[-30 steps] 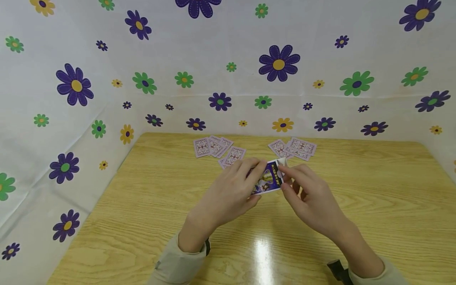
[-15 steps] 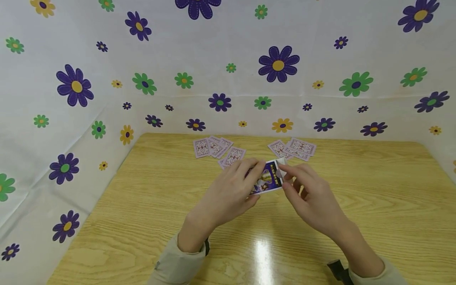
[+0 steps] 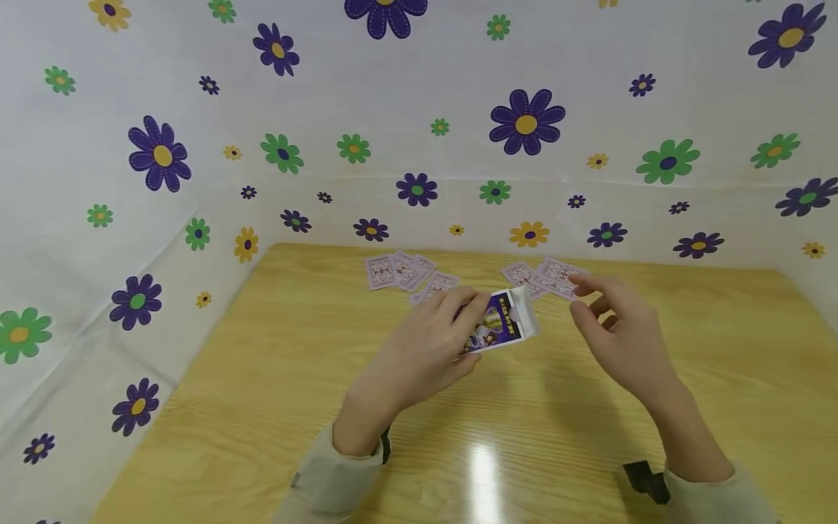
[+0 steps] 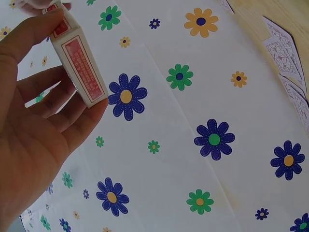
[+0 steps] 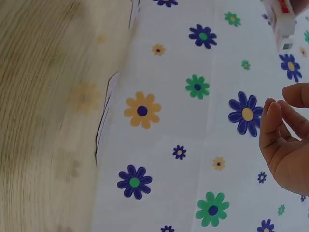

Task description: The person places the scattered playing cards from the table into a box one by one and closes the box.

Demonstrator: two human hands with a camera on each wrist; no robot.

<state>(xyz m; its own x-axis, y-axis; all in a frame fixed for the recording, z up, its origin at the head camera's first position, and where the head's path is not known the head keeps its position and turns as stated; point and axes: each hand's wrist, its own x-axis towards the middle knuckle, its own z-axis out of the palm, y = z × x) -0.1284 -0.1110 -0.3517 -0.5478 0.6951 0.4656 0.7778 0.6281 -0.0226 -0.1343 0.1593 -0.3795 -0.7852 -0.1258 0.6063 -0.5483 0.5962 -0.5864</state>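
My left hand (image 3: 425,342) grips a playing-card box (image 3: 497,324) above the table, thumb on one side and fingers on the other. The box has a purple and gold picture on its top face. A white flap (image 3: 525,309) sticks out at its right end. In the left wrist view the box (image 4: 79,65) shows a side with a red printed panel. My right hand (image 3: 622,338) hovers to the right of the box, apart from it, with fingers loosely bent and nothing between them. The right wrist view shows that hand (image 5: 289,140) holding nothing; what is inside the box is hidden.
Several playing cards (image 3: 381,271) lie face down at the table's back, left of centre. Another face-down group of cards (image 3: 520,276) lies to the right, partly behind my right hand. A white flowered cloth (image 3: 458,153) hangs along the back and sides of the wooden table (image 3: 262,378).
My right hand has let go of the box's end and moved off to the right. The white flap now shows fully. My left hand keeps its grip; the head view has shifted slightly.
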